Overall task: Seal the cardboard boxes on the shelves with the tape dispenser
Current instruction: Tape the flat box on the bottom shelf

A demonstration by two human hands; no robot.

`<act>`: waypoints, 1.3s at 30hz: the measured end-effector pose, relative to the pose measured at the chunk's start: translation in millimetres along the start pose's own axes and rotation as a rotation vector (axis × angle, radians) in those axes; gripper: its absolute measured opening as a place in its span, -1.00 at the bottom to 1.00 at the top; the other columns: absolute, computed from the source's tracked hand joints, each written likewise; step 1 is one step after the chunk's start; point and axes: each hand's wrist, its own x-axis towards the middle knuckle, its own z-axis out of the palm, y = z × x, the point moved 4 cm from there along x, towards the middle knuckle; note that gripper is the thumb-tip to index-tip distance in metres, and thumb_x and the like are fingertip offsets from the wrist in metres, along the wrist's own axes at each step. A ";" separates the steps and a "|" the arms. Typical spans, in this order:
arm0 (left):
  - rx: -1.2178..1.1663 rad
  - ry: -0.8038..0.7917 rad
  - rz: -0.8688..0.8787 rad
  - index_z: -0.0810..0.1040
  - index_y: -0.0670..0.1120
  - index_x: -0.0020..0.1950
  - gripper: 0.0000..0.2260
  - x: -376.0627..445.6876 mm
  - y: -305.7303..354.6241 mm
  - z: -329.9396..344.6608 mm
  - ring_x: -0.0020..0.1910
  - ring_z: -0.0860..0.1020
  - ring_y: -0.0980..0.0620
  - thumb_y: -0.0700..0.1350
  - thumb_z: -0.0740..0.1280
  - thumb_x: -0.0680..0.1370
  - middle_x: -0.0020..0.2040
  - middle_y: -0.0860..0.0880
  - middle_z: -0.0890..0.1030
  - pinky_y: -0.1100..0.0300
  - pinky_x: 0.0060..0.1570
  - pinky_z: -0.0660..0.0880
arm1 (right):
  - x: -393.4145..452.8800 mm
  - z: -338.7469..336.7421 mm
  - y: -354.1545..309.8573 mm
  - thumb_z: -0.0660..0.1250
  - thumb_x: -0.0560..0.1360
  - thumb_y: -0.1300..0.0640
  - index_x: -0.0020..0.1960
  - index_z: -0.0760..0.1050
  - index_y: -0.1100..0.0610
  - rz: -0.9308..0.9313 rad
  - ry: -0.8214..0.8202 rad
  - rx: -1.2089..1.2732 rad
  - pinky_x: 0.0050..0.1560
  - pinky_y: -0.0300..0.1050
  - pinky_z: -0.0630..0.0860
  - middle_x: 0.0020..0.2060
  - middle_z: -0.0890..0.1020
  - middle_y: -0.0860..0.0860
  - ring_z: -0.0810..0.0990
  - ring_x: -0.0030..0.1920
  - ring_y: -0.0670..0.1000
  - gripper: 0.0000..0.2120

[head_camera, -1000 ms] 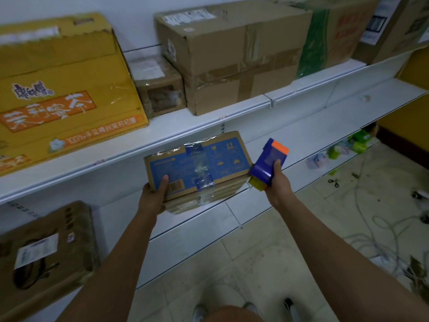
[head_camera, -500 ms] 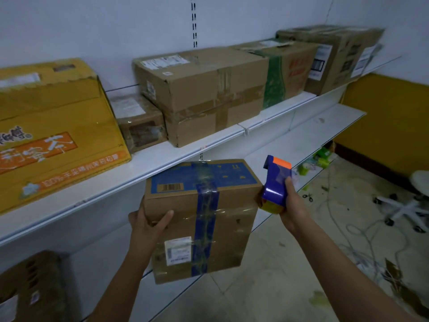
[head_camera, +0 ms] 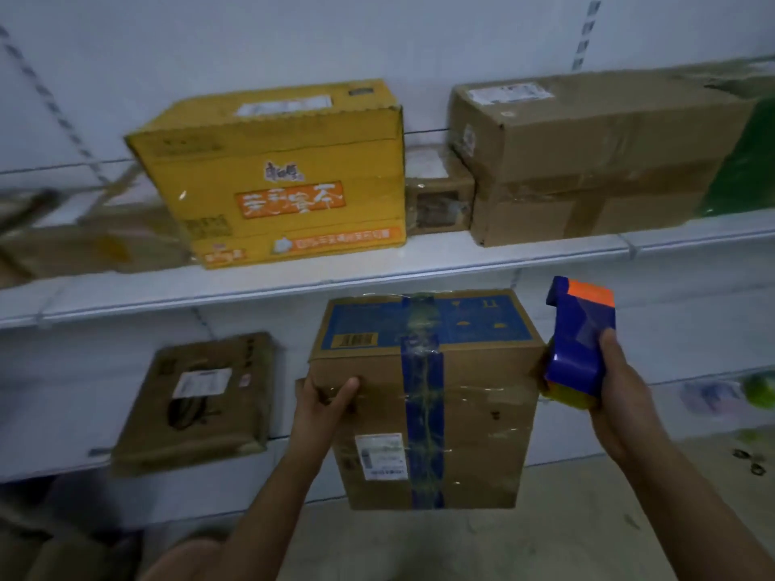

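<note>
Over the last second the taped box (head_camera: 423, 396) was tilted upright, exposing its blue-taped front. The left hand (head_camera: 325, 406) gripped its left edge; the right hand (head_camera: 620, 396) stayed clamped on the tape dispenser (head_camera: 581, 341) beside it. That face appeared sealed, so the box was probably ready for shelving.

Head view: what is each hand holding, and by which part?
Left hand grips the blue-taped cardboard box at its upper left edge. Right hand holds the blue tape dispenser around its lower body.

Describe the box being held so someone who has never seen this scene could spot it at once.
Below the upper shelf, in front of the lower one, the left hand holds a brown box. Unlike the others, it has a blue top and a blue tape strip down its front.
</note>
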 end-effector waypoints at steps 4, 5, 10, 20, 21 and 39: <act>0.007 0.214 -0.042 0.49 0.12 0.23 -0.49 -48.4 -10.2 -56.6 0.07 0.64 0.10 0.28 0.50 0.38 0.15 0.03 0.63 0.27 -0.06 0.60 | 1.8 56.8 12.7 0.25 0.44 -0.32 0.21 0.53 -0.01 0.050 -0.199 0.014 0.07 0.05 0.60 0.08 0.68 0.12 0.69 -0.08 -0.01 -0.49; -0.006 0.282 -0.057 0.46 0.14 0.21 -0.59 -65.0 -14.9 -71.7 0.07 0.64 0.12 0.20 0.49 0.44 0.12 0.08 0.62 0.31 -0.09 0.59 | -1.1 74.6 17.9 0.24 0.45 -0.31 0.19 0.54 -0.02 0.070 -0.256 0.016 0.06 0.06 0.60 0.07 0.69 0.11 0.69 -0.08 0.00 -0.52; -0.089 0.563 -0.130 0.31 0.07 0.39 -0.53 -146.9 -31.1 -145.8 0.03 0.62 0.22 -0.03 0.41 0.54 0.21 0.10 0.55 0.36 -0.20 0.58 | -39.7 163.9 43.0 0.21 0.48 -0.30 0.09 0.59 -0.04 0.140 -0.492 -0.014 0.21 0.24 0.51 -0.02 0.72 0.08 0.66 0.04 0.15 -0.58; -0.133 0.836 -0.114 0.31 0.10 0.47 -0.17 -222.1 -26.2 -273.2 0.13 0.62 0.01 0.07 0.62 0.28 0.24 0.04 0.56 0.08 -0.05 0.65 | -121.6 321.5 34.4 0.38 0.18 -0.51 0.07 0.62 -0.02 0.095 -0.793 -0.021 0.23 0.31 0.46 -0.01 0.71 0.09 0.65 0.06 0.18 -0.31; -0.145 0.849 -0.086 0.28 0.11 0.49 -0.19 -220.7 -22.7 -284.2 0.13 0.62 0.01 0.03 0.60 0.32 0.24 0.05 0.55 0.11 -0.09 0.65 | -126.7 335.1 33.0 0.38 0.21 -0.50 0.10 0.60 -0.01 0.085 -0.794 -0.020 0.22 0.29 0.48 -0.01 0.72 0.07 0.66 0.05 0.16 -0.31; 0.025 0.695 0.133 0.26 0.12 0.53 -0.24 -87.8 73.3 -497.5 0.23 0.53 0.01 0.02 0.55 0.41 0.33 0.06 0.51 0.03 0.06 0.58 | -139.7 530.9 -44.1 0.20 0.62 -0.11 0.21 0.52 0.06 -0.043 -0.638 0.228 -0.15 -0.07 0.67 -0.04 0.72 0.04 0.72 -0.10 0.04 -0.68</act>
